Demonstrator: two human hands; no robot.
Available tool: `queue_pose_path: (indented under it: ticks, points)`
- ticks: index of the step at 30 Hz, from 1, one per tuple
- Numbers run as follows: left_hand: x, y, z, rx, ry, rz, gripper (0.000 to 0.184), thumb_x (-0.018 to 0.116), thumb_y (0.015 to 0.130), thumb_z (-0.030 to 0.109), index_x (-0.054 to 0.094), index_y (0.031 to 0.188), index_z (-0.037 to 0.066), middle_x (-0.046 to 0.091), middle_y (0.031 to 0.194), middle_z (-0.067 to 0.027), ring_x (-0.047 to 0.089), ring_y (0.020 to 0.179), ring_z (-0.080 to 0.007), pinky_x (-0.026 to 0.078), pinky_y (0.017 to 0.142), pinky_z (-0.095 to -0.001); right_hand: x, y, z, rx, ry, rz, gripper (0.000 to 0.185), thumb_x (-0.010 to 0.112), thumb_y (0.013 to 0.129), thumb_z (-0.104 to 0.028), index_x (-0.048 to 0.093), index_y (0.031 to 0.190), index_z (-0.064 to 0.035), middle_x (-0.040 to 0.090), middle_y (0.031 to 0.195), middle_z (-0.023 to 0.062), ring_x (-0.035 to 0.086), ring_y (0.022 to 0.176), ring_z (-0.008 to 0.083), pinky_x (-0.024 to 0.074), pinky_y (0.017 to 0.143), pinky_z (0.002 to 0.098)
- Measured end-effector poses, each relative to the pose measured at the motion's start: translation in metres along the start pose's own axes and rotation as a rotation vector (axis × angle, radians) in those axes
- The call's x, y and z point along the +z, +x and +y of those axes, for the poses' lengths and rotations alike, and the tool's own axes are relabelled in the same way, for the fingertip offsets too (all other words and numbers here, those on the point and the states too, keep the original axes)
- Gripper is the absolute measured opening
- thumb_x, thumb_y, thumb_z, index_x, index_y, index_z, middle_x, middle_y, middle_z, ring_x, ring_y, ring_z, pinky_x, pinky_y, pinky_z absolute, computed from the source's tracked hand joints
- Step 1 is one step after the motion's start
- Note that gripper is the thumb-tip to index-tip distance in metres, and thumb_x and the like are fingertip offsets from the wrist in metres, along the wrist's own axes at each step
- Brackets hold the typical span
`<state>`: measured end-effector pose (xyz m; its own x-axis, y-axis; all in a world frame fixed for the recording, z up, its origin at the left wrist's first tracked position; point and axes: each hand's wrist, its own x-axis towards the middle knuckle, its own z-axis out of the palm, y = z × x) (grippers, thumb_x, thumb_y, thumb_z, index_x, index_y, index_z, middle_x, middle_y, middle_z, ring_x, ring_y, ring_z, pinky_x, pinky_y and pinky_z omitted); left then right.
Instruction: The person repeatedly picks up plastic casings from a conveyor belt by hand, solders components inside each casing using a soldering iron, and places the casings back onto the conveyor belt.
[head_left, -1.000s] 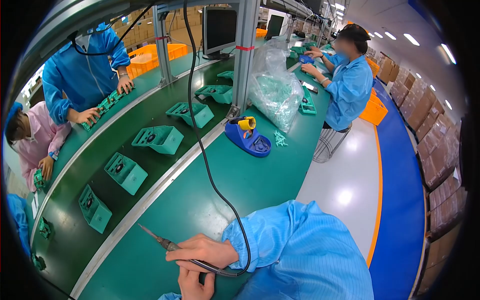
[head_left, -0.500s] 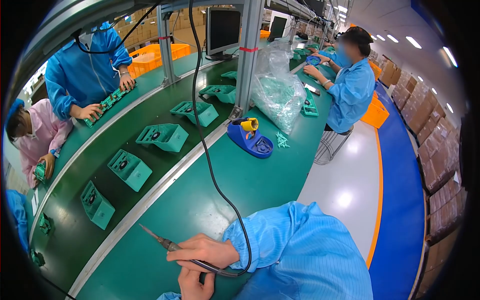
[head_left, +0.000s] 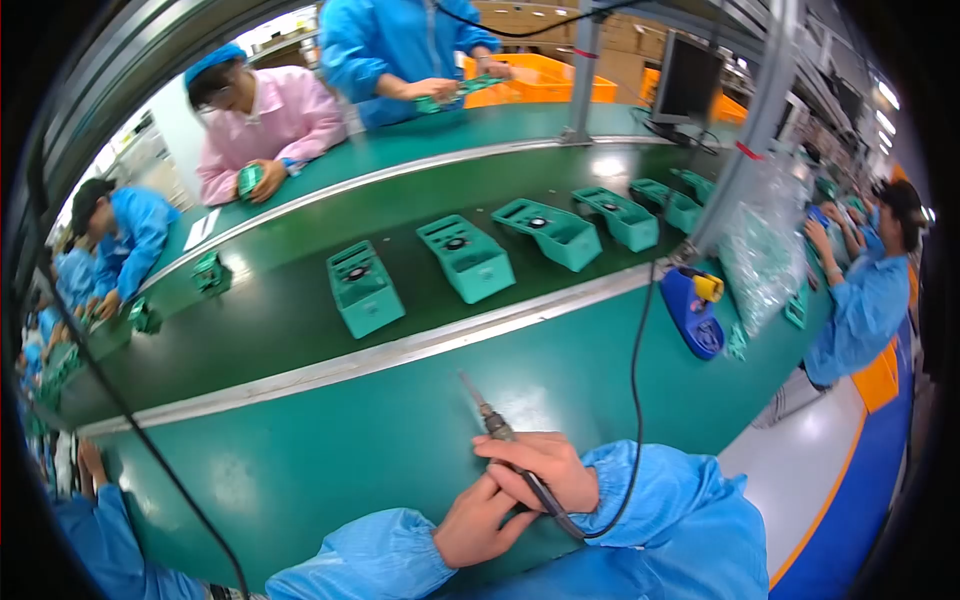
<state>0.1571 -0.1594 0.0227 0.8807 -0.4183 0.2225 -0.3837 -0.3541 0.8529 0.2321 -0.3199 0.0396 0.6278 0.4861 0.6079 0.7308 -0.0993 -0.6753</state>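
Note:
A soldering iron (head_left: 496, 426) is gripped in my right hand (head_left: 550, 470), its metal tip pointing up and left over the green bench (head_left: 300, 450). From the handle, the black cable loops beneath my right wrist and runs upward. My left hand (head_left: 478, 525) lies against the underside of my right hand, thumb apart from the fingers. Some of its fingertips are hidden there, but I see nothing held in it. Farther right stands a blue soldering iron stand (head_left: 692, 315) with a yellow part on top.
Several green plastic housings (head_left: 467, 258) sit in a row on the dark green conveyor (head_left: 290, 320), behind a metal rail (head_left: 370, 358). A clear bag (head_left: 757, 255) of green parts stands by the metal post (head_left: 750, 130). Another black cable (head_left: 150, 440) crosses the left side. Co-workers sit around.
My view has swung left, so the housings, stand and bag appear farther right. My right hand still holds the soldering iron; my left hand and forearm now show more fully.

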Motion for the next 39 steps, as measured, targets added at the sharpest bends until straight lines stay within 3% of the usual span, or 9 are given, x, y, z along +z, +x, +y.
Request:
queue_pose_path:
  ticks: [2,9,17,26,29,37,39]
  points:
    - [0.0,0.001,0.0,0.035,-0.009,0.015,0.037,0.078,0.083,0.013,0.066,0.117,0.005,0.057,0.119,-0.0203,0.061,0.108,-0.0377,0.053,0.09,-0.0425,-0.002,0.001,-0.002,0.043,-0.021,-0.035,0.03,0.068,0.082,0.0,0.068,0.112,0.0012,0.073,0.094,0.0192,0.072,0.072,0.0293,0.0573,0.064,0.0359]
    - [-0.002,0.0,-0.002,0.098,-0.027,0.007,0.042,0.077,0.085,0.016,0.062,0.12,0.001,0.053,0.12,-0.0205,0.058,0.109,-0.0374,0.051,0.091,-0.043,-0.002,0.007,-0.008,0.074,-0.04,-0.068,0.031,0.069,0.08,0.001,0.068,0.112,0.0014,0.07,0.082,0.0128,0.069,0.066,0.0257,0.0545,0.06,0.0334]
    - [0.004,-0.004,-0.015,0.15,-0.059,0.036,0.047,0.076,0.086,0.021,0.057,0.124,-0.001,0.051,0.12,-0.02,0.054,0.11,-0.038,0.049,0.091,-0.0445,0.001,0.006,-0.005,0.053,-0.005,-0.063,0.032,0.069,0.083,-0.001,0.067,0.114,0.003,0.069,0.078,0.0123,0.067,0.064,0.0252,0.0533,0.058,0.0331]
    - [-0.005,-0.002,-0.01,0.197,-0.081,0.066,0.041,0.076,0.085,0.014,0.06,0.121,-0.001,0.05,0.126,-0.0218,0.055,0.112,-0.0398,0.052,0.09,-0.0437,0.002,0.006,-0.007,0.068,-0.003,-0.052,0.033,0.07,0.082,0.001,0.066,0.116,0.0011,0.068,0.083,0.0163,0.067,0.063,0.0271,0.0522,0.056,0.0349]
    - [-0.007,-0.001,-0.006,0.18,-0.095,0.082,0.038,0.074,0.086,0.012,0.061,0.12,-0.001,0.051,0.127,-0.0208,0.057,0.111,-0.0386,0.051,0.091,-0.0429,0.004,0.005,-0.008,0.066,-0.048,-0.02,0.029,0.067,0.086,0.0,0.067,0.115,0.0024,0.066,0.075,0.0125,0.065,0.061,0.0234,0.0516,0.057,0.0326]
    - [0.0,-0.017,-0.029,0.131,0.124,0.097,0.007,0.07,0.086,0.004,0.068,0.089,-0.002,0.064,0.084,-0.0138,0.064,0.08,-0.0339,0.054,0.07,-0.0393,0.008,0.0,0.001,0.093,0.059,0.145,0.028,0.067,0.09,-0.003,0.064,0.118,-0.0031,0.066,0.087,0.0148,0.065,0.07,0.0323,0.0513,0.061,0.0379]
    - [0.003,-0.044,-0.06,-0.084,0.119,-0.076,0.028,0.064,0.095,0.017,0.065,0.113,-0.004,0.067,0.111,-0.0227,0.067,0.1,-0.0362,0.053,0.087,-0.0412,0.01,-0.003,0.006,0.078,0.075,0.191,0.027,0.067,0.09,-0.003,0.063,0.117,-0.0036,0.065,0.085,0.0152,0.065,0.07,0.0331,0.0506,0.06,0.0385]
